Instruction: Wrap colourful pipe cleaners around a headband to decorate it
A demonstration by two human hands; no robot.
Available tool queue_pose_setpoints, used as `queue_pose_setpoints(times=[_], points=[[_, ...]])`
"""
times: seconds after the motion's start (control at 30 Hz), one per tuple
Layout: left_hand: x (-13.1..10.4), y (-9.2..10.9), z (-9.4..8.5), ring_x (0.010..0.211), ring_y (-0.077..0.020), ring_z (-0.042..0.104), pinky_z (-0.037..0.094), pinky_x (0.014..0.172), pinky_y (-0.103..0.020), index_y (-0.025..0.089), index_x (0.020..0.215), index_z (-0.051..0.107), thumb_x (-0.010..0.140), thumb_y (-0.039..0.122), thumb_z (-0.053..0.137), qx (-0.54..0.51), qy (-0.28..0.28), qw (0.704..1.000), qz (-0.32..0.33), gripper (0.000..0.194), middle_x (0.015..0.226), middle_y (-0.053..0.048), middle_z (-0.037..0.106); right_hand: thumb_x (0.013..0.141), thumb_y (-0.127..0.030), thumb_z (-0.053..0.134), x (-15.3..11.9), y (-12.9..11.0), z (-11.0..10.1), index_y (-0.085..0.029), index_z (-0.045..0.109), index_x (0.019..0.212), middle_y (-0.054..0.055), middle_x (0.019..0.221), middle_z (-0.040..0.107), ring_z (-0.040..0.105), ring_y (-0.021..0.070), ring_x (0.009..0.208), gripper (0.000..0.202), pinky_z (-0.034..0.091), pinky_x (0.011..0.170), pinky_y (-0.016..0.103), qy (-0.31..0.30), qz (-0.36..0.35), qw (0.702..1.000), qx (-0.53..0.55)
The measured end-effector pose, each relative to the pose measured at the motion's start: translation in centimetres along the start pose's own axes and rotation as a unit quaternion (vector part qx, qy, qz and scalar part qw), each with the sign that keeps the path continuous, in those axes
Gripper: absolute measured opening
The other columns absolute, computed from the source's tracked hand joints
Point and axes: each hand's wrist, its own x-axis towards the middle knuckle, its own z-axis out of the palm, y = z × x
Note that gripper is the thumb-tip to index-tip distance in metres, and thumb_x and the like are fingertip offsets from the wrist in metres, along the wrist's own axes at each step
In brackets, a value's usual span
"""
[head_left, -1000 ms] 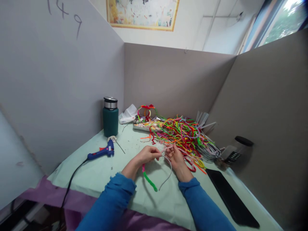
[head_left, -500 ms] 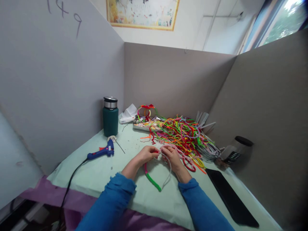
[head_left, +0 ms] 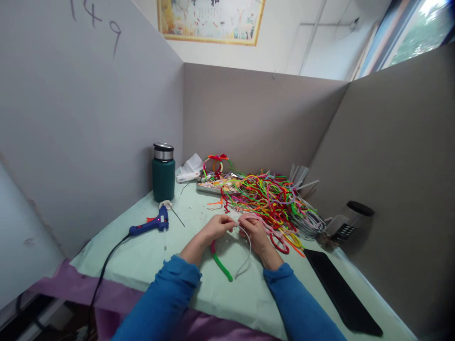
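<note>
Green-and-pink wrapped hoop point(head_left: 222, 267), bare on one side.
Left hand point(head_left: 216, 228), right hand point(head_left: 257, 235): fingers pinched closed on its top; pink strand point(head_left: 262, 222) beside right.

The held headband point(head_left: 248, 253) is pale grey on its bare right side, with a wrapped left side banded pink-red above and bright green at the lower end. The heap of pipe cleaners point(head_left: 270, 192) at far right is mottled red, lime, yellow, orange, pink and lilac. Left: bottle point(head_left: 163, 180), dark teal with a silver band and black rim; glue gun point(head_left: 149, 226), blue; tabletop point(head_left: 142, 255), pale mint.
</note>
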Motion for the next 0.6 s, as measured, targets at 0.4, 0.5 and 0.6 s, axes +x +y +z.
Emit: queue_pose_setpoints(times=[0.4,0.5,0.6], points=[[0.3,-0.3,-0.1,0.043,-0.0050,0.027,0.018,0.044,-0.022,0.012,0.071,0.063,0.066,0.044,0.062,0.015,0.042,0.998,-0.047,0.032,0.049,0.006,0.038,0.070,-0.038,0.067,-0.4,-0.1,-0.1,-0.021,0.064,0.067,0.002,0.077,0.056,0.045,0.0143,0.061,0.017,0.034,0.054,0.026,-0.081,-0.078,0.990,-0.081],[0.6,-0.9,-0.1,0.049,-0.0073,0.035,0.025,0.048,-0.022,0.011,0.071,0.065,0.069,0.045,0.059,0.061,0.020,0.998,0.018,0.035,0.055,0.002,0.047,0.070,-0.040,0.067,-0.3,-0.1,-0.1,-0.021,0.063,0.068,0.001,0.070,0.056,0.045,0.0144,0.060,0.020,0.034,0.054,0.026,-0.062,-0.067,0.993,-0.078],[0.7,-1.1,-0.1,0.055,-0.0099,0.041,0.029,0.052,-0.022,0.011,0.073,0.066,0.072,0.044,0.054,0.105,0.003,0.993,0.062,0.036,0.059,0.000,0.053,0.068,-0.042,0.068,-0.2,0.0,0.1,-0.020,0.062,0.068,-0.001,0.064,0.053,0.043,0.0130,0.056,0.023,0.033,0.052,0.025,-0.032,-0.061,0.996,-0.061]])
